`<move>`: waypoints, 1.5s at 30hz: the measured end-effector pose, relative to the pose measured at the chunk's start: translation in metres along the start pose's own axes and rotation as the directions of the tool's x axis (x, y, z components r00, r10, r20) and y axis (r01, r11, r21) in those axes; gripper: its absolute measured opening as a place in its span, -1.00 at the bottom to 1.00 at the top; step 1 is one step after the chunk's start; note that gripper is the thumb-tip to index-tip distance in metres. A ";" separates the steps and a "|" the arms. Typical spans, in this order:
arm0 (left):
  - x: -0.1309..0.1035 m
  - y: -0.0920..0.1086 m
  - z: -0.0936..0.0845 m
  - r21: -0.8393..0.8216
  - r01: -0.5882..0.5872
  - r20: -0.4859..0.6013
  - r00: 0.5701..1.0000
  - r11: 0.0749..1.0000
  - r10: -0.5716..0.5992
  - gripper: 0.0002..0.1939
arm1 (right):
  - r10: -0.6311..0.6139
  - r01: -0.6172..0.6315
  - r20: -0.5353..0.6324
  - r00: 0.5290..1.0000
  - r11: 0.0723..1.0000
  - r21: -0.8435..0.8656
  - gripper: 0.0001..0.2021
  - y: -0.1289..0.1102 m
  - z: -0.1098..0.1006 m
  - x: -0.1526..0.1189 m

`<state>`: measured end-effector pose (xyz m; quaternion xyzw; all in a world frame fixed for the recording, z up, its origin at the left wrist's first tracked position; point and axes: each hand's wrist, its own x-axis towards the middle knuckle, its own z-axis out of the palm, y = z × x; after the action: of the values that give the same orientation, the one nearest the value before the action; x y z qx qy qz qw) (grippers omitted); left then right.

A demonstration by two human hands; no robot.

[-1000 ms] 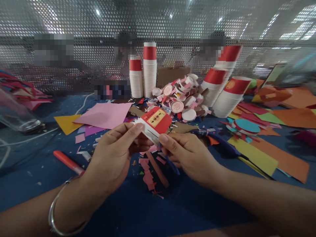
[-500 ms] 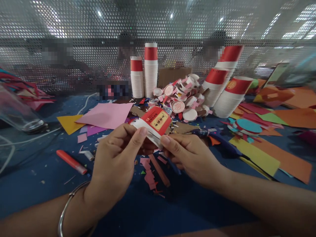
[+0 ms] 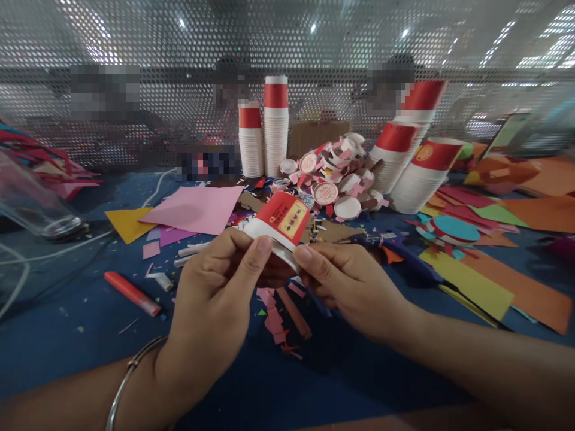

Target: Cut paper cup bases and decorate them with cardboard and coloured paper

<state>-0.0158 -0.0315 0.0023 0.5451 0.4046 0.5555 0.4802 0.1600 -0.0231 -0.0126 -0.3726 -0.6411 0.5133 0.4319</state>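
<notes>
Between my two hands is a red and white paper cup (image 3: 279,218) with a yellow label, tilted with its white edge toward me. My left hand (image 3: 220,287) pinches that edge on the left, thumb on top. On the right, my right hand (image 3: 345,284) grips the same edge between thumb and fingers. A dark gap shows along the edge between the thumbs; the fingers underneath are mostly hidden. Beyond the cup lies a heap of cut cup bottoms (image 3: 335,179) with pink paper bits. Below my hands are pink paper scraps (image 3: 273,317).
Stacks of paper cups (image 3: 275,137) stand at the back, with leaning stacks (image 3: 402,173) to the right. A blue glue gun (image 3: 408,254) lies right of my hands. A red marker (image 3: 132,293), pink paper (image 3: 193,208) and a clear bottle (image 3: 36,197) are at left.
The cup has tipped slightly, and the gap along its near edge looks wider. Both hands keep their hold; my left thumb has shifted a little to the right.
</notes>
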 end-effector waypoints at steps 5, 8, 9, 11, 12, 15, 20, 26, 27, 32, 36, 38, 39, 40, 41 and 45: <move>0.001 0.005 0.001 0.074 -0.003 -0.006 1.000 0.997 0.004 -0.76 | 0.002 -0.003 -0.013 1.000 1.000 -0.023 -0.48 -0.001 0.000 0.000; 0.000 0.009 0.001 0.137 -0.019 -0.020 1.000 0.990 0.022 -0.75 | -0.010 0.009 -0.013 1.000 1.000 -0.017 -0.48 -0.002 0.001 0.000; -0.001 0.009 0.002 0.150 -0.025 -0.025 0.999 0.988 0.029 -0.75 | -0.017 0.016 -0.011 1.000 1.000 -0.012 -0.48 -0.002 0.002 -0.001; -0.002 0.011 0.002 0.163 -0.035 -0.028 0.999 0.986 0.040 -0.75 | -0.033 0.033 -0.008 0.999 0.999 -0.010 -0.49 -0.003 0.002 -0.001; -0.003 0.011 0.002 0.171 -0.035 -0.026 0.999 0.985 0.040 -0.75 | -0.041 0.041 -0.008 0.999 0.999 -0.013 -0.49 -0.004 0.002 -0.001; -0.002 0.013 0.001 0.248 -0.083 -0.009 0.996 0.965 0.088 -0.74 | -0.065 0.065 -0.023 0.998 0.998 -0.026 -0.49 -0.005 0.001 -0.001; 0.002 0.011 -0.009 0.636 -0.367 0.055 0.899 0.679 0.435 -0.80 | -0.081 0.081 -0.019 0.997 0.997 0.006 -0.50 -0.004 0.000 -0.002; 0.006 0.006 -0.014 0.763 -0.465 0.139 0.797 0.449 0.588 -0.82 | -0.081 0.079 0.018 0.997 0.995 0.065 -0.47 -0.006 0.000 -0.003; 0.007 0.005 -0.014 0.764 -0.472 0.146 0.790 0.439 0.596 -0.82 | -0.081 0.080 0.010 0.997 0.995 0.060 -0.46 -0.006 0.000 -0.003; 0.011 0.005 -0.014 0.784 -0.511 0.205 0.750 0.354 0.629 -0.85 | -0.064 0.065 -0.055 0.996 0.998 0.016 -0.50 -0.005 0.000 -0.003; 0.014 0.007 -0.015 0.787 -0.536 0.220 0.707 0.305 0.672 -0.87 | -0.074 0.073 -0.089 0.993 0.997 -0.016 -0.47 -0.005 0.001 -0.002; 0.015 0.008 -0.013 0.759 -0.523 0.185 0.745 0.389 0.640 -0.88 | -0.082 0.080 -0.095 0.992 0.996 -0.026 -0.46 -0.005 0.000 -0.001; 0.015 0.008 -0.012 0.726 -0.498 0.153 0.789 0.474 0.595 -0.88 | -0.083 0.081 -0.093 0.992 0.996 -0.024 -0.46 -0.004 0.000 0.000; 0.016 0.008 -0.011 0.671 -0.455 0.113 0.843 0.585 0.526 -0.87 | -0.084 0.082 -0.089 0.992 0.996 -0.019 -0.47 -0.003 -0.001 0.001; 0.018 0.008 -0.010 0.587 -0.396 0.076 0.895 0.706 0.439 -0.86 | -0.081 0.080 -0.084 0.993 0.997 -0.015 -0.48 -0.002 -0.002 0.001; 0.021 0.005 -0.005 0.127 -0.098 0.071 0.993 0.987 0.090 -0.81 | -0.072 0.072 -0.061 0.996 0.997 0.006 -0.50 0.003 -0.004 0.004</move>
<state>-0.0198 -0.0119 0.0115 0.6116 0.3981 0.5317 0.4298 0.1629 -0.0177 -0.0142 -0.3630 -0.6387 0.4884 0.4709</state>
